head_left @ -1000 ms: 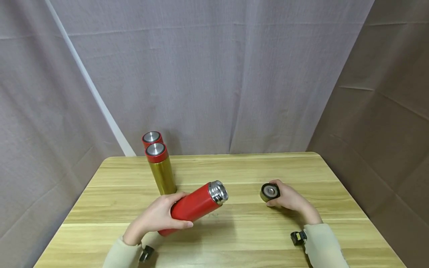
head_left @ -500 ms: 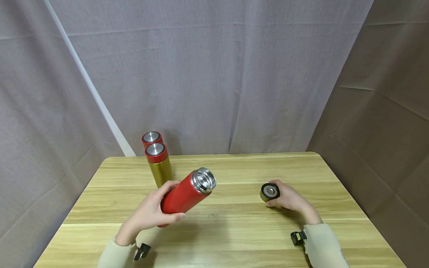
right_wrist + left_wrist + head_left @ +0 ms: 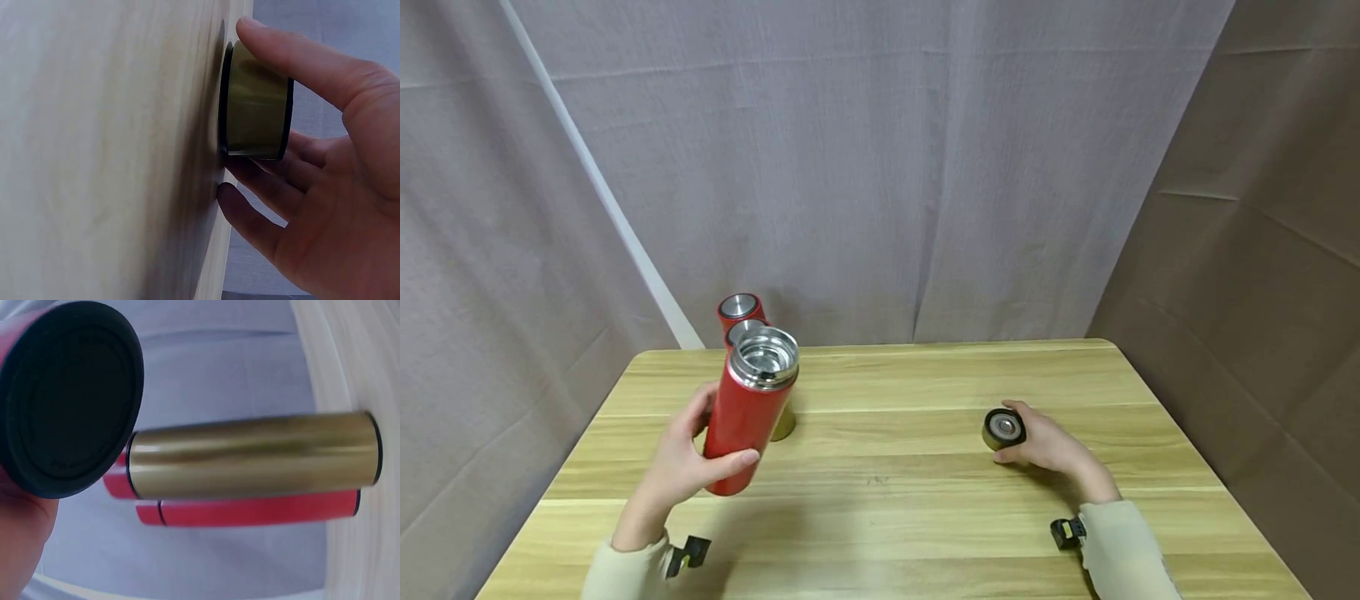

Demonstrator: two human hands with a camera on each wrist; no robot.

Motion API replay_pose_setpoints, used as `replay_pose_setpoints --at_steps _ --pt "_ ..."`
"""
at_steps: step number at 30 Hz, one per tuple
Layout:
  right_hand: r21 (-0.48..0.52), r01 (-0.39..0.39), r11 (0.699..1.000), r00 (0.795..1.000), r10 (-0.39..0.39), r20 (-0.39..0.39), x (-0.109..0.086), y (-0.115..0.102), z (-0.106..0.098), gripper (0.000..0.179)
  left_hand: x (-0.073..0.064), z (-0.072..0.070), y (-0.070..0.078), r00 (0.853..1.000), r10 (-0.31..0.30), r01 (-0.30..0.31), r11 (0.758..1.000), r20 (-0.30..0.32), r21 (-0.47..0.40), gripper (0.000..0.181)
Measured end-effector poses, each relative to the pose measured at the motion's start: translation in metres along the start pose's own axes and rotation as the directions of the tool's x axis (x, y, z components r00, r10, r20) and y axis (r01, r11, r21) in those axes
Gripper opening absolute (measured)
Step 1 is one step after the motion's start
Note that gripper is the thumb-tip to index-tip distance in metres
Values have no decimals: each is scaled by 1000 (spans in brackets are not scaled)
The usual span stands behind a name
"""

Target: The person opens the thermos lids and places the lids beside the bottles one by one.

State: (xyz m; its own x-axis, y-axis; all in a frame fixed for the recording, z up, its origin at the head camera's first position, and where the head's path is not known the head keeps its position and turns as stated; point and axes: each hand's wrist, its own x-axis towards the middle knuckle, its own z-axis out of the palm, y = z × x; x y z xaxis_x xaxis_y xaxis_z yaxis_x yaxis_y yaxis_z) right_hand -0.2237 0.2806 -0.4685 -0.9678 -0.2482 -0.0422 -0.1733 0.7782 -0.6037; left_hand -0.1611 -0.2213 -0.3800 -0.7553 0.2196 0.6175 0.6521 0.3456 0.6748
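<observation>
A red thermos flask point(image 3: 745, 429), its steel neck uncapped, is held tilted in my left hand point(image 3: 673, 462), fingers and thumb wrapped round the body. Its black base point(image 3: 75, 400) shows clear of the table in the left wrist view. Behind it stand two capped thermoses. The gold one point(image 3: 256, 456) has a red cap and is mostly covered by the held flask in the head view; the red one point(image 3: 739, 307) is farther back. My right hand point(image 3: 1048, 442) grips a gold lid point(image 3: 256, 106) with black edges, inner side up, on the table at right.
The pale wooden table point(image 3: 880, 533) has rounded back corners. Grey curtain point(image 3: 850, 167) hangs right behind its back edge, with more drapes at both sides. A black wrist camera point(image 3: 1067, 532) sits by the right sleeve, another point(image 3: 688, 554) by the left.
My left hand has moved left with the red thermos, turning it from a strong slant to nearly upright, in front of the gold thermos. My right hand and the lid have stayed put.
</observation>
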Motion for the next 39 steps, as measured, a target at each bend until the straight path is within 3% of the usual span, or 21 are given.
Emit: replay_pose_setpoints --at_steps 8,19,24,31,39 --pt "-4 -10 1000 1000 10 -1 -1 -1 3 104 -4 -25 -2 980 -99 101 995 -175 2 78" --pt "11 -11 1000 1000 11 -6 -3 -4 5 104 -2 -48 -16 948 -143 136 990 -285 -45 93" --pt "5 -11 1000 1000 11 -8 -3 -4 6 104 0 -54 -28 933 -180 180 983 -311 -30 93" --pt "25 -9 1000 1000 9 -8 -4 -2 7 102 -4 -57 -46 890 -296 320 947 -347 14 87" --pt "28 8 1000 1000 -8 -9 -4 -1 6 102 -8 -61 -74 855 -436 460 888 -282 21 78"
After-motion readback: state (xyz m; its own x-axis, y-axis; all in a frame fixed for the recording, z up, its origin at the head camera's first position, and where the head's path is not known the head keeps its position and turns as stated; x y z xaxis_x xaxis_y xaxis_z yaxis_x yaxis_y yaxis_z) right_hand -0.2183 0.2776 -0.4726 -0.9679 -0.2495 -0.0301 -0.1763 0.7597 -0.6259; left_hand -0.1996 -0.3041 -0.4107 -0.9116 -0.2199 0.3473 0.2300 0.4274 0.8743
